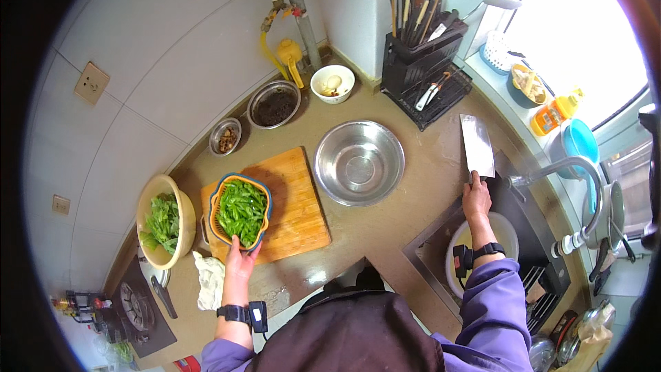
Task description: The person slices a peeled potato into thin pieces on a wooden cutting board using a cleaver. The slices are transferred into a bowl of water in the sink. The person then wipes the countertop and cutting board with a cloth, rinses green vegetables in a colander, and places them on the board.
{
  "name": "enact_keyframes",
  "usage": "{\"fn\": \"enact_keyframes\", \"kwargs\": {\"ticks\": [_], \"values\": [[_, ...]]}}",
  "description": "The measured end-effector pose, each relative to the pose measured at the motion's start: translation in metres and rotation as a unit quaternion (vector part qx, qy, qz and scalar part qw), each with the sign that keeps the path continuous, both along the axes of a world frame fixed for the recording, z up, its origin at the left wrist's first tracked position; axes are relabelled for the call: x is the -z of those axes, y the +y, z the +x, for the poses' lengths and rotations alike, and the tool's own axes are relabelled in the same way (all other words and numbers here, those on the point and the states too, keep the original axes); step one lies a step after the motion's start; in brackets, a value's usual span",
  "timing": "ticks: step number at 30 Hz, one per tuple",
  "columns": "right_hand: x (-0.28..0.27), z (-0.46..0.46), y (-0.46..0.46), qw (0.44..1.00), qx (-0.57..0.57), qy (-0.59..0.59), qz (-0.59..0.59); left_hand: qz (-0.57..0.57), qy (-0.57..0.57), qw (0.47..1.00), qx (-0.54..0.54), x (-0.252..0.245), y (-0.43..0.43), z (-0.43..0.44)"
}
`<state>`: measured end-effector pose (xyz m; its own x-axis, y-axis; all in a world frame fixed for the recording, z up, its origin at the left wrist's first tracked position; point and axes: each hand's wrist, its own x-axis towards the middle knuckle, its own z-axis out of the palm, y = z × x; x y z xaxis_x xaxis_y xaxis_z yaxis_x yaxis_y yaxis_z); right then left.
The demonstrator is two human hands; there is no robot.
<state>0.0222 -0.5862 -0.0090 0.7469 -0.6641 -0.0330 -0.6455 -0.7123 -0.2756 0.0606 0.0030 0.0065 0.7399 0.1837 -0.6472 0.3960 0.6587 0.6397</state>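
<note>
My left hand [241, 263] grips the near rim of an orange and blue plastic basket [213, 219] filled with cut green peppers [240, 212]. The basket is over the left part of a wooden cutting board [297, 201]; whether it touches the board I cannot tell. Over on the right, my right hand [476, 199] holds a cleaver [476, 139] by its handle, its broad blade pointing away from me beside the sink. Between the hands stands a steel bowl [359, 163] with nothing in it. A white cloth [209, 281] lies by my left wrist.
A cream basin [186, 217] of leafy greens stands left of the board. Small bowls line the wall, one with dark food [273, 106], one white [333, 82]. A black knife rack [423, 57] fills the corner. The faucet [563, 165] arches over the sink, which holds a white basin [511, 227].
</note>
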Motion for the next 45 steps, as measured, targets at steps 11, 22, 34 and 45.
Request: {"fn": "enact_keyframes", "kwargs": {"ticks": [11,22,34,45], "values": [[0.017,-0.007,0.011,0.995,-0.018,-0.064,0.08,-0.102,0.104,0.979,0.143,-0.004,-0.075,-0.005],[-0.02,-0.045,0.035,0.955,-0.086,-0.199,0.203,-0.021,0.012,0.957,0.288,-0.005,-0.237,0.057],[-0.035,-0.02,0.058,0.923,-0.354,-0.049,0.142,0.032,-0.002,0.973,0.229,-0.03,-0.211,0.066],[-0.006,0.051,0.151,0.918,-0.368,-0.004,0.146,0.043,-0.026,0.986,0.158,-0.03,-0.154,0.031]]}}
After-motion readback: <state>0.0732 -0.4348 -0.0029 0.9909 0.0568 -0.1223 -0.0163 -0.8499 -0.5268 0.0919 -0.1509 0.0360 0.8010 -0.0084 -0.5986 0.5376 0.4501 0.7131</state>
